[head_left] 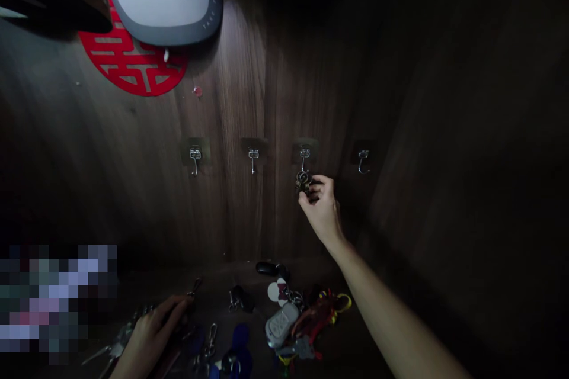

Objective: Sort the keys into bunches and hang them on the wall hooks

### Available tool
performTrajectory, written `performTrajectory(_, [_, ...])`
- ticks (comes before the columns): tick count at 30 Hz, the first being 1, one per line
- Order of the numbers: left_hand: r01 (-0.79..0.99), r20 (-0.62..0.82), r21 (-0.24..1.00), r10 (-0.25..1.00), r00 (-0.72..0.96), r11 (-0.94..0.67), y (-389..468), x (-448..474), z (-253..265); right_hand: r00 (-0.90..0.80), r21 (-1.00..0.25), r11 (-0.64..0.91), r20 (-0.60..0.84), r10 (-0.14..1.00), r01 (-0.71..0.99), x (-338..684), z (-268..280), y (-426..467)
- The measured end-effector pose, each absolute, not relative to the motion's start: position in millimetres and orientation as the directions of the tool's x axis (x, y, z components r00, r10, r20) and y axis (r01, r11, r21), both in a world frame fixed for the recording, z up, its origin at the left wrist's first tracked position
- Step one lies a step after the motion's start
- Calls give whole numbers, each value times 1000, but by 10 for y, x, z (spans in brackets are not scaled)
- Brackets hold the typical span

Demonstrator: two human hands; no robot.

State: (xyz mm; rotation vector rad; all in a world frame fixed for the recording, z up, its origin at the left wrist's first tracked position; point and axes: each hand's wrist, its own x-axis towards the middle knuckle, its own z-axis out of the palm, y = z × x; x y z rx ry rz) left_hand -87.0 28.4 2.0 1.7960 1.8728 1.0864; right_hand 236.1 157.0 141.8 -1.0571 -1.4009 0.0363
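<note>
Our right hand (pixel 324 211) extended far, pinching a key ring (pixel 303 180) at a hook (pixel 304 155), our left hand (pixel 153 329) low, near left, its grip we cannot tell

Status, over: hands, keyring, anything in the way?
Right hand pinching keyring at third hook from left; hooked or not, unclear. Left hand low, beside metal clasp; grip unclear. No obstruction visible at that hook.

1 view, head-worn: looks forward and down at nearby wooden panel (pixel 244 213).
</note>
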Motion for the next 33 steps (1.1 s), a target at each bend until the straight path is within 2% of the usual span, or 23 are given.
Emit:
performTrajectory(6, [705, 284, 701, 949, -137, -108, 259, -836, 77, 284, -675, 583, 729, 623, 453, 2296, 1384, 1542])
performTrajectory(11, [699, 270, 707, 955, -124, -109, 249, -836, 91, 354, -771, 617, 627, 694, 156, 2246, 1366, 1530])
performTrajectory(15, [699, 269, 706, 956, -114, -116, 256, -847, 82, 336, -778, 628, 588, 735, -13, 2218, 1356, 1462])
performTrajectory(26, [718, 270, 680, 961, -58, -148, 279, -895, 15, 355, -796, 599, 537, 765, -87, 2255, 1402, 1376])
performTrajectory(33, [726, 273, 670, 961, -48, -155, 278, -906, 6, 301, -789, 546, 468, 831, -281, 2270, 1436, 1330])
